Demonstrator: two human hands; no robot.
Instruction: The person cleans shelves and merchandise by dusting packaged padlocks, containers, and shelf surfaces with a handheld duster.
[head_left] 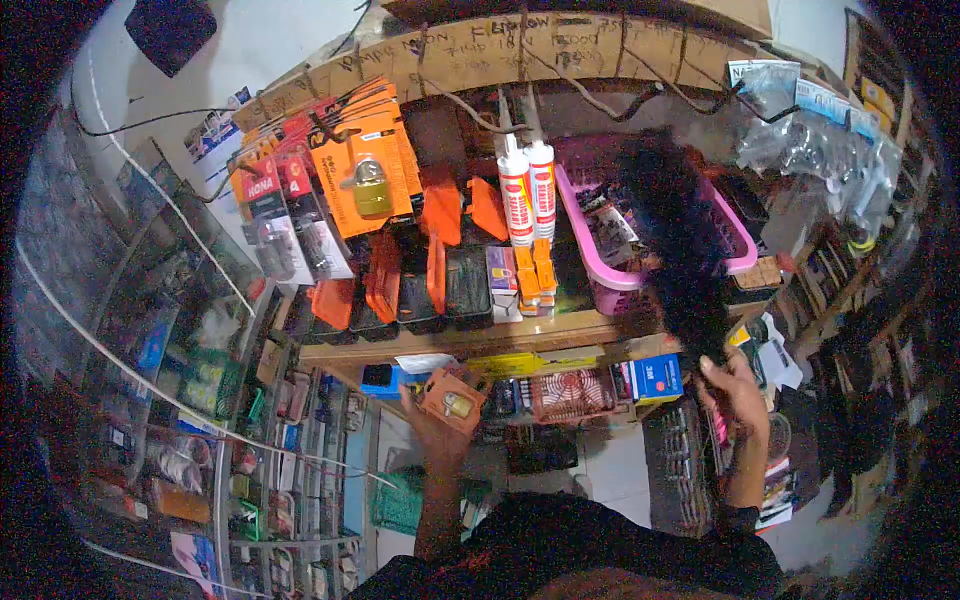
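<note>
The padlock (pixel 459 405) at 6 o'clock looks like smooth, brassy metal, on a matt card backing (pixel 436 393). Toward 2 o'clock, the black duster (pixel 685 250) looks fluffy and matt, against the smooth pink plastic of the basket (pixel 625 298). The 2 sealant tubes (pixel 518 195) at 1 o'clock are smooth white plastic. Clear, crinkled, glossy plastic forms the packets (pixel 815 140) at 2 o'clock. The shelf (pixel 360 352) shows smooth wood at 8 o'clock.

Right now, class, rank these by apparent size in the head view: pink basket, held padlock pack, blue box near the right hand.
1. Pink basket
2. Padlock pack in the left hand
3. Blue box
</note>
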